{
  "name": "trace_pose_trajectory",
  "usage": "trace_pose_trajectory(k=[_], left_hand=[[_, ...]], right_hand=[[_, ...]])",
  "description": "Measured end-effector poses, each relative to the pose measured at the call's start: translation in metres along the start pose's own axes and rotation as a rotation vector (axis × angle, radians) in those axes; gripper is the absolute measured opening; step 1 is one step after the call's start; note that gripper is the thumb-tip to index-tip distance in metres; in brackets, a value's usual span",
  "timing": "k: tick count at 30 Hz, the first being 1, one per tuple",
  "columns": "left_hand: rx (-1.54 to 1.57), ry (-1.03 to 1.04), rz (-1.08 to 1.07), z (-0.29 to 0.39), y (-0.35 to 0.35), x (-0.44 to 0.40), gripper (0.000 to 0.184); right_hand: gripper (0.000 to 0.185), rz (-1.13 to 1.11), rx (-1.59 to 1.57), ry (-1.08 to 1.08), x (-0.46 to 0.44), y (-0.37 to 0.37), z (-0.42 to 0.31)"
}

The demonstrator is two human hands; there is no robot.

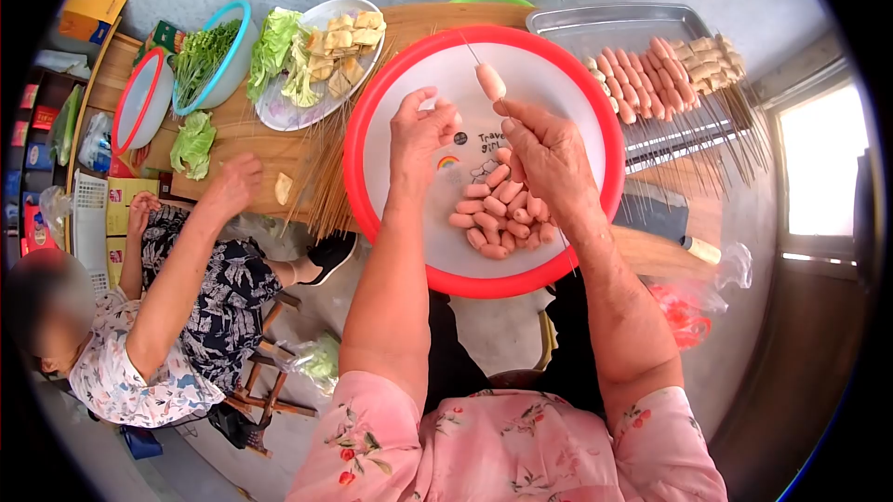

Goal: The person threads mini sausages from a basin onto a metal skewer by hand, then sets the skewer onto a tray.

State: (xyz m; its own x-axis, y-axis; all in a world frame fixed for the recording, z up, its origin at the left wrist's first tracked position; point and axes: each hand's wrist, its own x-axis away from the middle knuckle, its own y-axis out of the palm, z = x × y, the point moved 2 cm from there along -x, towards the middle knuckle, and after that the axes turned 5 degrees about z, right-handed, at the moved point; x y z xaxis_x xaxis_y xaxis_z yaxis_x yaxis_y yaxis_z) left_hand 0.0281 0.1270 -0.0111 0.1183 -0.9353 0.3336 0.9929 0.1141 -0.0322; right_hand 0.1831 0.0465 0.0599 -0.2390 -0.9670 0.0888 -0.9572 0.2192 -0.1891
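Note:
My right hand is closed on a thin skewer, which carries one small sausage near its upper tip. The skewer's other end sticks out below my wrist. To the left, my left hand is held over the basin with curled fingers apart and nothing visible in them. Beneath both hands is a white basin with a red rim. A heap of loose small sausages lies in it, partly hidden by my right hand.
A metal tray of filled skewers lies at the right, near a knife. Bare skewers lie left of the basin. Farther left are a plate of lettuce and folded tofu skin, a blue-rimmed bowl of greens, and a seated person.

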Motion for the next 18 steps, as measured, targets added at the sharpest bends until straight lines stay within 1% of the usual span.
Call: trace_pose_trajectory(k=[1, 3, 4, 5, 6, 7, 9, 11, 12, 14, 15, 17, 18], left_hand=[[0.0, 0.006, 0.004, 0.002, -0.007, -0.003, 0.017], [0.432, -0.035, -0.057, 0.007, -0.019, -0.007, 0.025], [0.503, -0.033, -0.053, 0.009, -0.023, -0.007, 0.028], [0.505, -0.029, -0.049, 0.011, -0.026, -0.008, 0.028], [0.534, -0.042, -0.026, 0.013, -0.029, -0.009, 0.02], [0.562, -0.057, -0.004, 0.014, -0.031, -0.009, 0.019], [0.568, -0.056, 0.0, 0.014, -0.033, -0.01, 0.02], [0.575, -0.056, 0.005, 0.015, -0.035, -0.01, 0.021], [0.596, -0.061, -0.005, 0.015, -0.036, -0.01, 0.019], [0.618, -0.066, -0.015, 0.015, -0.037, -0.01, 0.023], [0.63, -0.056, -0.015, 0.014, -0.038, -0.011, 0.021], [0.643, -0.046, -0.013, 0.014, -0.039, -0.012, 0.019], [0.65, -0.025, -0.011, 0.014, -0.04, -0.012, 0.018]], right_hand=[[0.025, -0.003, -0.003, -0.006, 0.0, 0.001, -0.001], [0.025, -0.056, 0.031, -0.017, 0.001, 0.005, 0.001], [0.024, -0.068, 0.062, -0.066, 0.001, 0.007, 0.005], [0.024, -0.073, 0.062, -0.07, 0.002, 0.008, 0.005], [0.024, -0.132, 0.105, -0.076, 0.004, 0.01, 0.003], [0.023, -0.19, 0.149, -0.082, 0.007, 0.012, 0.002], [0.023, -0.188, 0.185, -0.061, 0.013, 0.013, -0.007], [0.023, -0.262, 0.291, 0.0, 0.016, 0.013, -0.015], [0.023, -0.264, 0.291, -0.001, 0.017, 0.014, -0.012], [0.018, -0.256, 0.272, -0.154, 0.017, 0.017, -0.006], [0.018, -0.256, 0.272, -0.154, 0.017, 0.018, -0.002], [0.018, -0.221, 0.347, -0.35, 0.017, 0.02, 0.0], [0.018, -0.223, 0.348, -0.35, 0.017, 0.02, -0.001]])
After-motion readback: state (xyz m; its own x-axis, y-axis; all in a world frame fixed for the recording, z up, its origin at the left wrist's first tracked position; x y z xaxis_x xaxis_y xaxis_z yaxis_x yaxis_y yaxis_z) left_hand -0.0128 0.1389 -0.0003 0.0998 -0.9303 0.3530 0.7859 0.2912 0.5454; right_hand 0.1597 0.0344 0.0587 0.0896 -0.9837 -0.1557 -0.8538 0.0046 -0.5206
